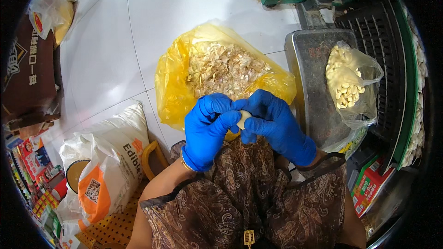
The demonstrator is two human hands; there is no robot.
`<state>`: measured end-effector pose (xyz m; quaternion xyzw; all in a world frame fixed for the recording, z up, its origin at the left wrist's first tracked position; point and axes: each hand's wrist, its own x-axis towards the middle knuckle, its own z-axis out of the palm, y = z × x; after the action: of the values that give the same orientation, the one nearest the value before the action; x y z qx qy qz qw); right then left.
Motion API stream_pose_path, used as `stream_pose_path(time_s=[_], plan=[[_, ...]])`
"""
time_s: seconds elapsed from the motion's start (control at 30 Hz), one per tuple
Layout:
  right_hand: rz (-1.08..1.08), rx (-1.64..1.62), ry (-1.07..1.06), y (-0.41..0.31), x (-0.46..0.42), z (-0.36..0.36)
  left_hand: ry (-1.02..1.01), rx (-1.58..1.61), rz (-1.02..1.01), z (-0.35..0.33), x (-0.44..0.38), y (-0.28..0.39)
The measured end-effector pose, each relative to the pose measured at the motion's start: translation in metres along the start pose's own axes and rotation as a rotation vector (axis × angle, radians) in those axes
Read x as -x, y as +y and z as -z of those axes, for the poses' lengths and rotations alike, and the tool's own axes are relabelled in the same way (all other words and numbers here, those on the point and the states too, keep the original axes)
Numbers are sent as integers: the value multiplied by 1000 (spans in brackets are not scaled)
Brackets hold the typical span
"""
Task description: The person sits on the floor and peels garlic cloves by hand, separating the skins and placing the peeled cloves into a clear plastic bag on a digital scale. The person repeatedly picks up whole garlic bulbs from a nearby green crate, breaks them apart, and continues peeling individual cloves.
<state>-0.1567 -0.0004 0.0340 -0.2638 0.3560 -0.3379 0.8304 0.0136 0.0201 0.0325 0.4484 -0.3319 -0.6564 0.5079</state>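
Both of my hands wear blue gloves and meet in front of my chest. Between their fingertips is one pale garlic clove (243, 119). My left hand (210, 126) pinches it from the left with thumb and fingers. My right hand (276, 124) grips it from the other side, its thumb pressed against the clove. Just beyond my hands, a yellow plastic bag (173, 76) stands open on the floor, holding a heap of dry garlic skins (225, 65). To the right, a clear plastic bag (372, 100) of peeled garlic cloves (347, 95) rests on a platform scale (315, 86).
A black plastic crate (375, 41) and a green-rimmed container of garlic bulbs (413, 135) border the right side. At lower left, a printed white sack (117, 138) leans by a yellow plastic chair (114, 230). A brown carton (31, 72) stands farther left on the tiled floor (100, 48).
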Motion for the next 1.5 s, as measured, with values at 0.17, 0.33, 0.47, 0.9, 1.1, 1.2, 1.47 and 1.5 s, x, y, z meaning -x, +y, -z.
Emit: stream_pose_path(time_s=[0.17, 0.33, 0.47, 0.9, 1.1, 1.2, 1.47, 1.5], plan=[[-76, -23, 11, 3, 3, -3, -13, 52, 30, -1, 4, -3], [-34, 34, -21, -5, 7, -4, -104, -174, -124, 3, 5, 2], [2, 128, -18, -13, 11, -5, -346, -688, -404, 14, -9, 29], [-6, 134, -134, -15, 17, -1, -403, -660, -374, 19, -13, 45], [-15, 70, -194, -10, 11, 1, -323, -672, -409, 21, -12, 41], [-101, -151, -226, -11, 4, 0, -305, -695, -454, 24, -12, 42], [-65, 51, -82, 28, 0, 30, -102, -1515, 35, 65, -40, -2], [-69, 90, -17, 35, 0, 37, -146, -1641, 79, 73, -41, -12]])
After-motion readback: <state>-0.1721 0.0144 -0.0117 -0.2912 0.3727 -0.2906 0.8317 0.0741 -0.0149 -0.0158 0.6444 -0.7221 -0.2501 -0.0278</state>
